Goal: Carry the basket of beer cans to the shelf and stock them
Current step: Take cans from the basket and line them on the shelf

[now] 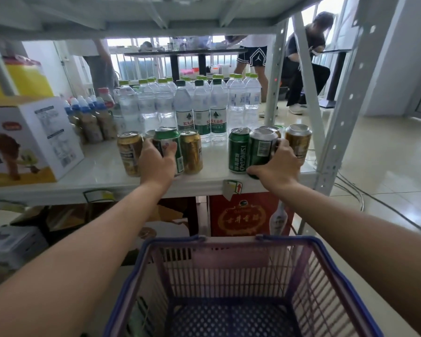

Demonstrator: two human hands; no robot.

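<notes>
With the basket (241,283) apparently emptied below the shelf (102,171), the left hand (157,164) wraps a green can (169,148) between two gold cans while the right hand (276,166) clasps another green can (261,152), so a careless nudge could topple the tightly packed neighbours.

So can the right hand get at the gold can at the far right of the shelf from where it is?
Probably yes. The right hand grips a green can just beside the gold can, and nothing stands between them; it must let go first.
</notes>
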